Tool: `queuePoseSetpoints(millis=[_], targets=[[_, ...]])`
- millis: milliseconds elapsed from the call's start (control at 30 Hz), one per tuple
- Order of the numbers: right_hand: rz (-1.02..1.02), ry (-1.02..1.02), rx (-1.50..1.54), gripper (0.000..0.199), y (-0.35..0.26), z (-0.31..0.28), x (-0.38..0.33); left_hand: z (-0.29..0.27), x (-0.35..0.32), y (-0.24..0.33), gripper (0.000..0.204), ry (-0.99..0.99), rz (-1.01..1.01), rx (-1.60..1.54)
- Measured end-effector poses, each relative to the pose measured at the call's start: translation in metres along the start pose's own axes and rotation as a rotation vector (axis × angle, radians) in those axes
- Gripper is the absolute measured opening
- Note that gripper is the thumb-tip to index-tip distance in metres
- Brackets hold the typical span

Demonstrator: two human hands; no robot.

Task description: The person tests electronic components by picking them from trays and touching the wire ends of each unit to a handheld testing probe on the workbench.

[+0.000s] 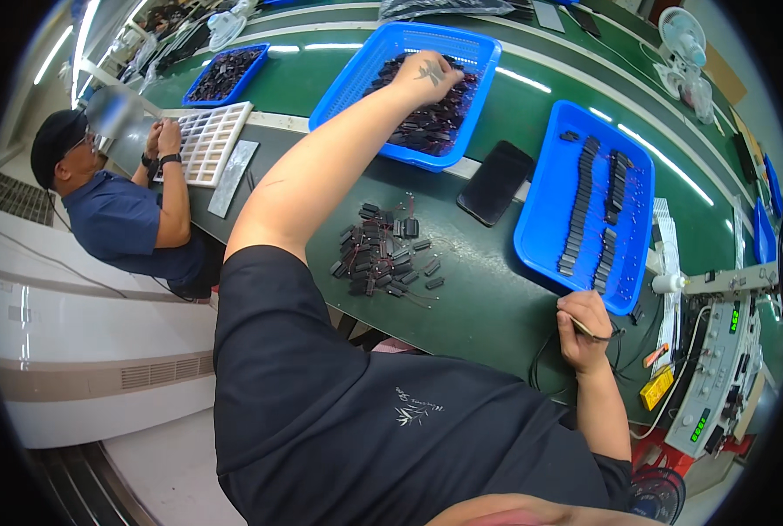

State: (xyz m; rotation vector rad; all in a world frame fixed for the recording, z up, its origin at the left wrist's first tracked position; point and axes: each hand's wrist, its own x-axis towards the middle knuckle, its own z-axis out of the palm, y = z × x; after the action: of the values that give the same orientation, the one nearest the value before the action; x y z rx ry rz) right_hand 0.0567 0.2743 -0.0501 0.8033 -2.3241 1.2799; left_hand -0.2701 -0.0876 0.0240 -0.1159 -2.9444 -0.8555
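My left hand (427, 79) reaches into a blue perforated basket (339, 92) heaped with small black parts (422, 127) on thin wires. Its fingers curl down onto the heap, and the tips are hidden. At the near edge of a blue tray (540, 210), my right hand (583, 329) is closed around a thin, pen-like tool (584, 330); a dark cable runs beside it. Inside that tray, black parts stand in long rows (580, 206) with reddish wires. A loose pile of similar wired parts (383, 254) lies on the green bench between my arms.
A black phone (495, 184) lies between basket and tray. To the right are a bench instrument (716, 377) with green displays, a yellow block (656, 387) and cables. A co-worker (128, 202) sits left by a white compartment tray (206, 145); a smaller blue basket (227, 75) stands beyond.
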Motion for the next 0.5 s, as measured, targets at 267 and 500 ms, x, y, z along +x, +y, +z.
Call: queuePoseSetpoints(millis=[267,500], targets=[[0.002,0.055,-0.022,0.013,-0.005,-0.004,-0.002,-0.02,-0.007,0.029,0.05,0.015,-0.071,-0.293],[-0.018,0.1,0.051,0.013,0.005,-0.003,0.002,-0.027,-0.031,0.017,0.032,-0.058,0.05,-0.714]])
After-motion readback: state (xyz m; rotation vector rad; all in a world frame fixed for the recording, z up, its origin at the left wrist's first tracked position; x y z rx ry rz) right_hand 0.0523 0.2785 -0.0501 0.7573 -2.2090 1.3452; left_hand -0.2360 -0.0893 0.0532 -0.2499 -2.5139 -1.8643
